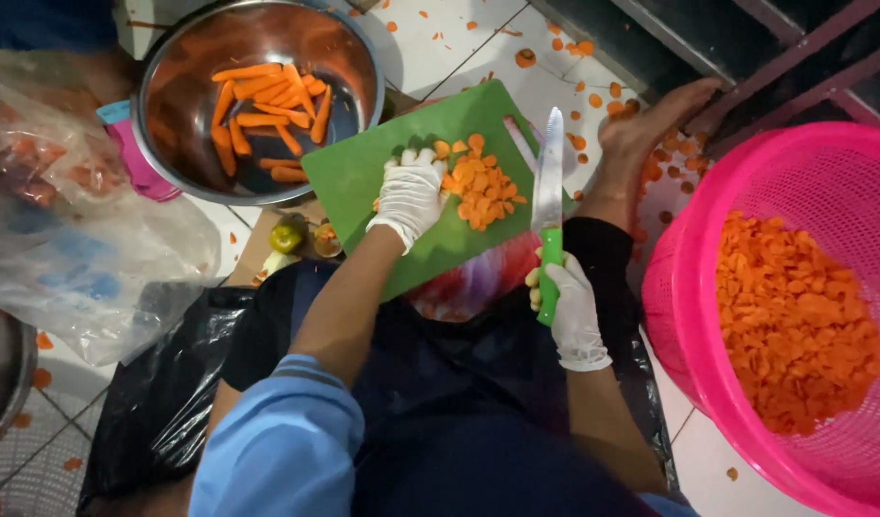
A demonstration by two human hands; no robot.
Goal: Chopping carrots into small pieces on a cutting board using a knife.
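Centrally framed: gloved left hand (410, 194) pressed flat against sliced carrot pile (480, 189) on green cutting board (363, 172); gloved right hand (571, 311) clenched around green-handled knife (550, 206), blade up. Steel bowl (172, 86) of peeled carrots upper left; pink basket (823, 163) cut off right. Board's lower edge hidden.

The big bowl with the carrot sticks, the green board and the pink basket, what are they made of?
The bowl looks like shiny metal, probably steel: it mirrors the orange carrot sticks. The green board seems to be smooth plastic, flat and evenly coloured. The pink basket looks like plastic too, with a fine mesh of little holes in its wall.
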